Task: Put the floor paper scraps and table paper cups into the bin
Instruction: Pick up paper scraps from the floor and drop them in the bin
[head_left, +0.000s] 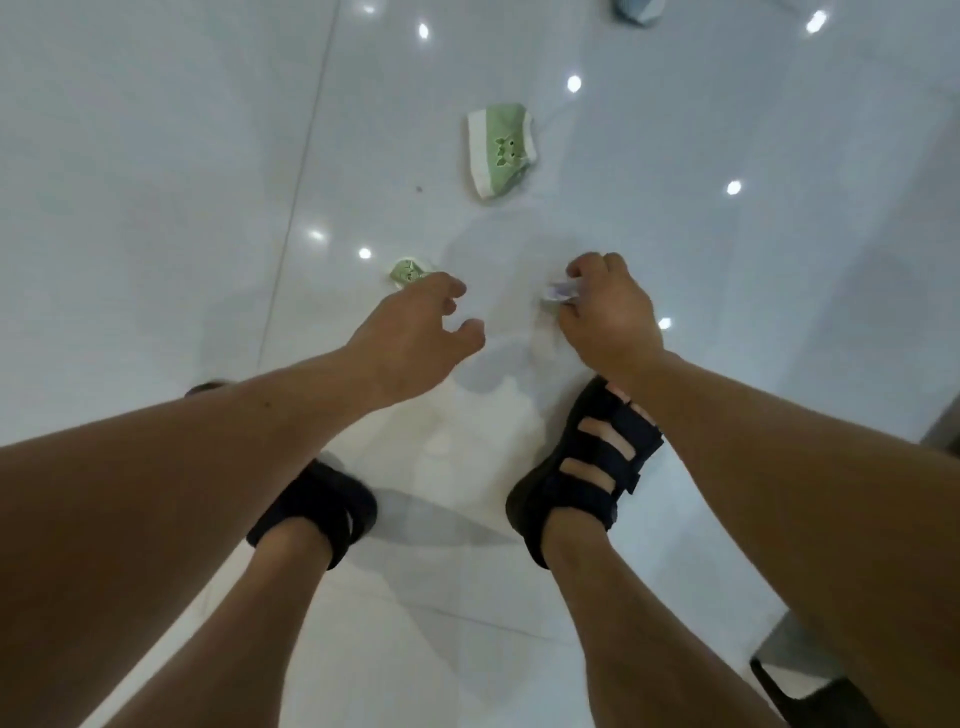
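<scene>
Evidently we are stooping over the glossy floor (156, 156) so that both hands can be gathering at once. Our right hand (608, 317) is pinching a small crumpled white scrap (558, 293) between curled fingers and thumb, close to the tiles. Our left hand (415, 332) is hovering with fingers loosely curled and apart, holding nothing, just beside a small green scrap (408, 271), probably lining up the next grab. A larger green scrap (498, 148) is lying farther ahead. Bin and cups are not showing.
</scene>
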